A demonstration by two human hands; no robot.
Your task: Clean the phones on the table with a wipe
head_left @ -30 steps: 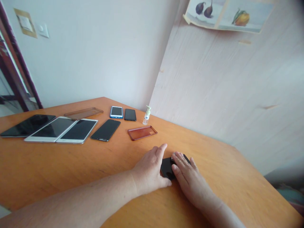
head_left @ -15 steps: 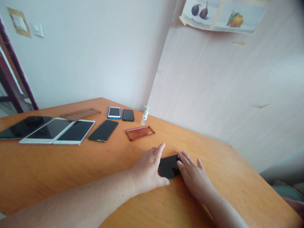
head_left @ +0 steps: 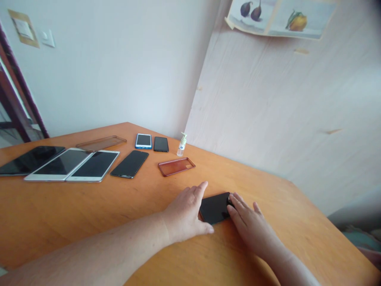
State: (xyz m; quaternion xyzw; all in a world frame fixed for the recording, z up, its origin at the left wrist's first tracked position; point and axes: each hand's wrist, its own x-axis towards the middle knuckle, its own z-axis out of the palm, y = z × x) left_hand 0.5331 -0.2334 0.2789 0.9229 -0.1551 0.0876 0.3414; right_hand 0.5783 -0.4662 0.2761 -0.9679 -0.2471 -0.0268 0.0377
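A black smartphone [head_left: 214, 208] lies flat on the wooden table [head_left: 143, 246], its dark glossy face up. My left hand [head_left: 188, 216] is around its left end, thumb along the near edge and index finger raised by the far edge; the other fingers are partly hidden. Across the phone's right end rest the outstretched fingers of my right hand [head_left: 247, 222], close together, with the thumb side toward the screen. A small glint shows at those fingertips, and whether anything thin lies under them cannot be made out.
Beyond my hands lie a reddish phone case [head_left: 176, 167], a small pump bottle [head_left: 181, 145], a black phone [head_left: 130, 164], a small dark phone [head_left: 161, 144] and a blue-edged phone [head_left: 143, 141]. White phones [head_left: 92, 167], a large dark device [head_left: 31, 159] and a clear brownish case [head_left: 102, 143] are leftward.
My right hand has slid slightly to the right along the phone, uncovering more of its screen. My left hand stays nearly in place.
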